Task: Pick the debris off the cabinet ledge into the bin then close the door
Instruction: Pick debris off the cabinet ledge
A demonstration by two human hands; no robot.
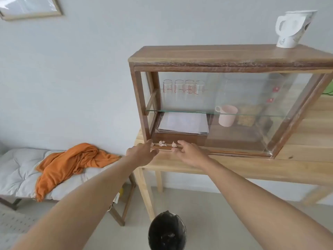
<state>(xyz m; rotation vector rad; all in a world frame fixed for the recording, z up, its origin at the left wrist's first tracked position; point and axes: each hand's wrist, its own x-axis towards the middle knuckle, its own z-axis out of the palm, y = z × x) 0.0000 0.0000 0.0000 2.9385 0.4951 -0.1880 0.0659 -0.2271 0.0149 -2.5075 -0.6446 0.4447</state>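
Note:
A wooden cabinet with sliding glass doors stands on a light wooden table. Its left side is open, the glass door slid to the right. Small pale crumpled bits of debris lie on the bottom ledge at the open left end. My left hand reaches to the ledge's left corner, fingers apart, touching or nearly touching the leftmost bit. My right hand hovers just right of the debris, fingers spread, holding nothing. A black-lined bin sits on the floor below.
Inside the cabinet are several glasses, a pink mug, papers and a snack bag. A white kettle stands on top. A bench with a grey cushion and orange cloth is at left.

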